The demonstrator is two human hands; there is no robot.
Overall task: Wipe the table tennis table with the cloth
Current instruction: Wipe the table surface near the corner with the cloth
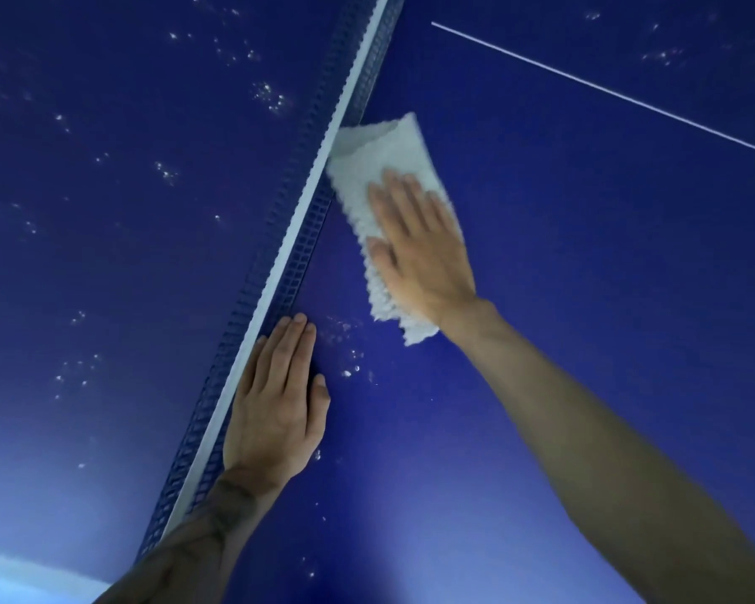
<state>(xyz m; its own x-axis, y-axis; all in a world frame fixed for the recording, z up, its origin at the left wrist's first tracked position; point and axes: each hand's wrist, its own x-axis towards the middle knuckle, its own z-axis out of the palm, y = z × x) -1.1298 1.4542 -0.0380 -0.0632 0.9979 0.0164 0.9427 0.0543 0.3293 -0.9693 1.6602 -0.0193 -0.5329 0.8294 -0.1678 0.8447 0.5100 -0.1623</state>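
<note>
The blue table tennis table (563, 237) fills the view. A white textured cloth (380, 167) lies flat on it right beside the net. My right hand (419, 250) presses flat on the cloth, fingers spread and pointing away from me. My left hand (280, 398) rests flat on the table surface next to the net, nearer to me, holding nothing. White droplets or specks (345, 342) dot the surface between my two hands.
The blue net (288, 237) with a white top band runs diagonally from bottom left to top centre. Beyond it, the other half of the table (105, 189) carries several clusters of white specks. A white line (606, 91) crosses the upper right.
</note>
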